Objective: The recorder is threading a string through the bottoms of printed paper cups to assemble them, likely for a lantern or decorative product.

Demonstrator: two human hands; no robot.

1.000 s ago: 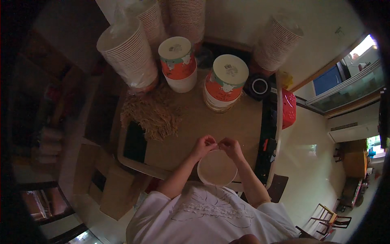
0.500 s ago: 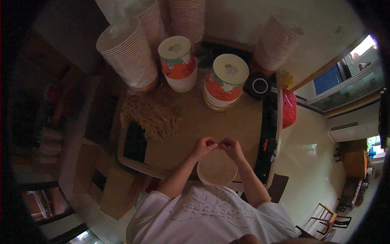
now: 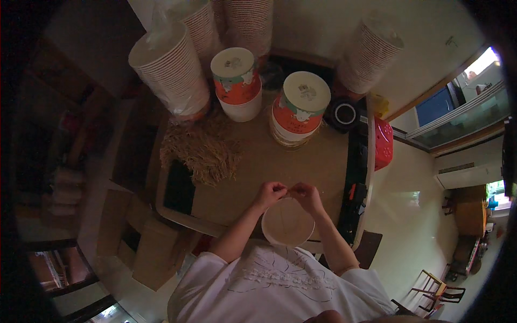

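Observation:
My left hand (image 3: 269, 193) and my right hand (image 3: 307, 197) meet at the far rim of a white paper bucket (image 3: 288, 226). The bucket's round open mouth faces up, close against my shirt. Both sets of fingers are pinched together, tips almost touching; whatever lies between them is too small and dark to make out. A faint thin line shows inside the bucket. Left of my hands lies a tangled pile of tan paper cords (image 3: 203, 156). Beyond stand upturned orange, green and white buckets (image 3: 295, 119), with tan cord loops near their base.
Another upturned printed bucket (image 3: 236, 90) sits farther back. Tall plastic-wrapped stacks of white buckets (image 3: 169, 72) rise at the far left, with one more (image 3: 371, 56) far right. A black round device (image 3: 343, 114) and a red basket (image 3: 383, 142) are along the right edge. Cardboard (image 3: 258, 167) covers the tabletop.
Hardly anything differs. My fingers shift very slightly at the bucket's rim, and both hands stay pinched in the same place.

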